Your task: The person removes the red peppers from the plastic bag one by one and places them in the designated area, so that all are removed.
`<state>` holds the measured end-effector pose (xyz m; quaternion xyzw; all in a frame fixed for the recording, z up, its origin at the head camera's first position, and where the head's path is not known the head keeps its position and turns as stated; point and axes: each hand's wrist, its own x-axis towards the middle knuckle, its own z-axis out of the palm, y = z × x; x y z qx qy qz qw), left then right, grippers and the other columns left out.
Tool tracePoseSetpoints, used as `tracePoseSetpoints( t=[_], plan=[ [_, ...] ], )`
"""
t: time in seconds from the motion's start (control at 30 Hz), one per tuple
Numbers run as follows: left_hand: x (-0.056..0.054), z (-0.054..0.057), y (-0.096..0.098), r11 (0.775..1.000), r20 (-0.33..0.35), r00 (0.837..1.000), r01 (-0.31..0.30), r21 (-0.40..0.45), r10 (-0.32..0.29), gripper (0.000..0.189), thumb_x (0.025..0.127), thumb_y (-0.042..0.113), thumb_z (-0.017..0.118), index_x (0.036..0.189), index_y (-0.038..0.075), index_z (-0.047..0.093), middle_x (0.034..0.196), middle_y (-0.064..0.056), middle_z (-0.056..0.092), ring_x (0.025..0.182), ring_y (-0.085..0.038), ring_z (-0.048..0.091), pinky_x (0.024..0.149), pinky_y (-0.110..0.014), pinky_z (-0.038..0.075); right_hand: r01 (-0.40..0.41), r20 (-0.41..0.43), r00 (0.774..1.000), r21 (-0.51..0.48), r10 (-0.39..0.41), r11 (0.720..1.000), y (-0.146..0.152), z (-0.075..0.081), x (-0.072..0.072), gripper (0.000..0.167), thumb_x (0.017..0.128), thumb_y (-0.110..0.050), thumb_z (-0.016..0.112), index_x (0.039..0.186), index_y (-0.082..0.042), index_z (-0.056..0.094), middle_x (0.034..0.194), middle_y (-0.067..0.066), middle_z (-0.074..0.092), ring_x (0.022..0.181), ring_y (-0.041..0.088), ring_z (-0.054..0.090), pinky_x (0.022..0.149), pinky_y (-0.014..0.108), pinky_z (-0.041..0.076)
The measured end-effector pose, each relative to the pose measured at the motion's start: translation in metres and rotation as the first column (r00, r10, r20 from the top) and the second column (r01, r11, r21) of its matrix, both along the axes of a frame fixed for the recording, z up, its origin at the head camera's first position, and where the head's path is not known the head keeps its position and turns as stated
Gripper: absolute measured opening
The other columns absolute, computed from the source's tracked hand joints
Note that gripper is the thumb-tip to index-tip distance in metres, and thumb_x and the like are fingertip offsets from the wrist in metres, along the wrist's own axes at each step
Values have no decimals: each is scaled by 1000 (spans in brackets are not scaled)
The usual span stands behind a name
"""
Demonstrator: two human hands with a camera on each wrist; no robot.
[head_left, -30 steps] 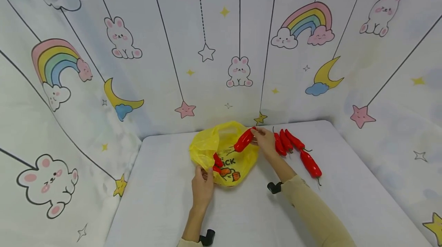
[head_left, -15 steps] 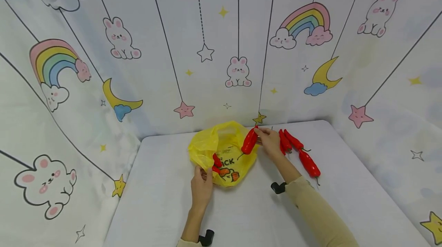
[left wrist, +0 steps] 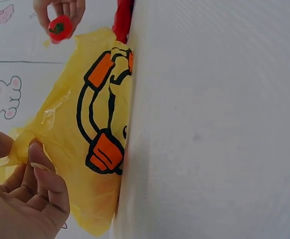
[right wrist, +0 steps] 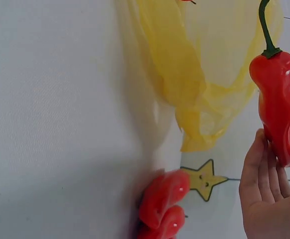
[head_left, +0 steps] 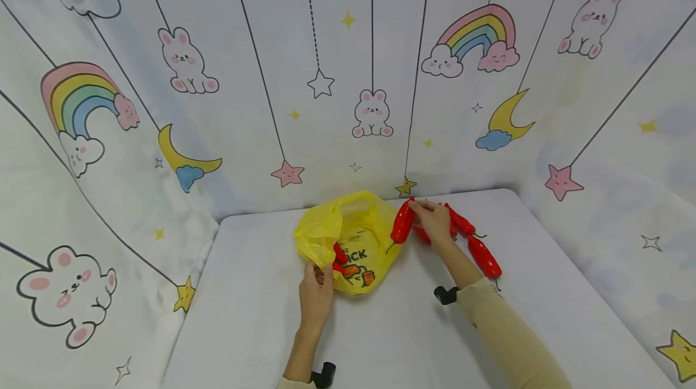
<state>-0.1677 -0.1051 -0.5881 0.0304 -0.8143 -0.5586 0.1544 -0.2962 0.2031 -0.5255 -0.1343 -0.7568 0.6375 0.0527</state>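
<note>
A yellow plastic bag [head_left: 321, 226] with printed lettering lies on the table, its mouth spread. My left hand [head_left: 316, 295] pinches the bag's near edge between thumb and fingers, as the left wrist view shows on the film [left wrist: 60, 114]. Some red peppers [head_left: 339, 256] show inside the bag, partly hidden by it. To the right of the bag opening, my right hand [head_left: 435, 223] holds a red chili pepper [head_left: 403, 223] by its blunt tip. Its green stem hangs down in the head view; the right wrist view shows the whole pepper [right wrist: 279, 104].
Several red peppers lie on the white table [head_left: 244, 292] right of the bag, including one [head_left: 484, 257] nearer the front and another [head_left: 462, 220] behind it. My right hand and forearm partly cover others. A patterned cloth wall [head_left: 326, 135] rises behind the table.
My right hand has moved right with the pepper, away from over the bag toward the peppers on the table. The pepper now hangs more upright. My left hand keeps its hold on the bag.
</note>
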Motion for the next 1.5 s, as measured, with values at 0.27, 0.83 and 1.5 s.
tracePoseSetpoints(
  t=[0.27, 0.83, 1.5],
  plan=[
    [0, -1, 0, 1000, -4, 1000, 6, 4, -6, 19, 106, 26, 62, 107, 8, 56, 83, -3, 60, 70, -15, 55, 58, -26, 48, 19, -20, 1000, -14, -19, 1000, 17, -3, 1, 59, 96, -47, 74, 139, -6, 65, 132, 17, 67, 100, 23, 73, 85, 33, 61],
    [0, -3, 0, 1000, -41, 999, 25, 8, -25, 18, 106, 24, 62, 106, 7, 55, 81, -2, 59, 67, -14, 55, 57, -25, 48, 25, -11, 1000, 61, -25, 998, 45, -3, 13, 55, 97, -49, 71, 136, -10, 67, 134, 14, 67, 103, 24, 72, 86, 30, 60],
    [0, -2, 1, 1000, -20, 999, 25, 1, -25, 19, 106, 25, 63, 111, 7, 56, 83, -2, 61, 68, -14, 55, 58, -26, 48, -21, -2, 1000, 150, 21, 988, 84, -13, 22, 64, 97, -55, 68, 137, -5, 65, 130, 20, 66, 90, 12, 72, 94, 44, 58]
  ],
)
